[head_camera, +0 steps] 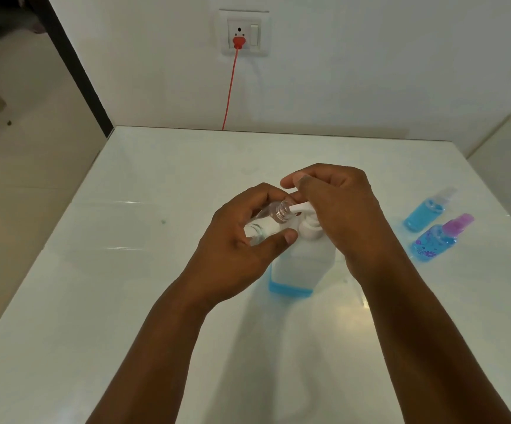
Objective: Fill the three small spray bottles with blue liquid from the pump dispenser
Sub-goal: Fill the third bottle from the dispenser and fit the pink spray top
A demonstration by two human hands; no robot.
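The pump dispenser [301, 264] stands upright on the white surface [125, 301], and every other place is given from it; only a thin band of blue liquid [291, 289] shows at its base, so it may run short before the job is done, and the pump could then spit air and froth. The left hand [242, 240] grips an uncapped clear spray bottle [271, 220], tilted on its side just left of the dispenser's head, its threaded mouth touching the tip of the white spout [298, 208]; the bottle looks empty. The right hand [337, 206] lies curled over the pump head [309, 229], fingers bent over the spout's top, seemingly ready to press; whether it grips or merely presses I cannot tell. The main risk is the narrow neck; if the spout tip slips off the mouth as the head sinks under the press, liquid will likely run down the bottle's outside and onto the left fingers and the surface. A hard press could tip the light, nearly drained dispenser; nothing steadies its body. The bottle's strong tilt could let liquid run back out. Well to the right of the dispenser lie two filled spray bottles, one with a clear cap [428, 211], one with a purple cap [440, 237], close beside each other; so this third bottle seems the last. Its own cap is not seen.
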